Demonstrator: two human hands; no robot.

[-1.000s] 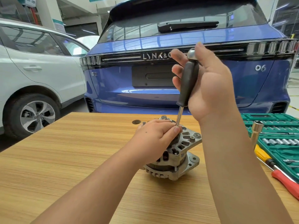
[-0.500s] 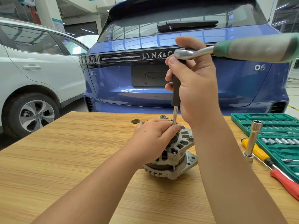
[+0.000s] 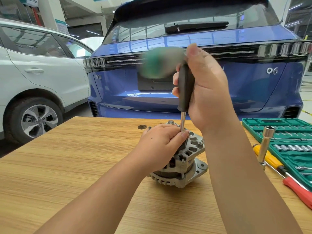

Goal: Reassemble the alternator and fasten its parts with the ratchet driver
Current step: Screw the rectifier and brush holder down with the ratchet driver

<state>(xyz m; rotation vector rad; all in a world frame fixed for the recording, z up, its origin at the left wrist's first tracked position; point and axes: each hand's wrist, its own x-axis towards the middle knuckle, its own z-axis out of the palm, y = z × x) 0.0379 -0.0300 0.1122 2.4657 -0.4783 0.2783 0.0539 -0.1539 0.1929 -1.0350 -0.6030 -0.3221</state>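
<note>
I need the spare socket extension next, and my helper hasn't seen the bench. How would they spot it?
Start at the green socket case at the table's right edge. Just left of it the silver extension bar stands upright, unlike the yellow-handled screwdriver lying flat beside it.

Both forearms bare, no sleeves, gloves, rings or watch; short-trimmed nails on the fingers [image 3: 184, 134].

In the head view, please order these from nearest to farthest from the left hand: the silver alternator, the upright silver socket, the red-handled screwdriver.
1. Silver metal alternator: under the left hand, touching it.
2. Upright silver socket: to the right, beside the green tool case.
3. Red-handled screwdriver: far right table edge.
</note>
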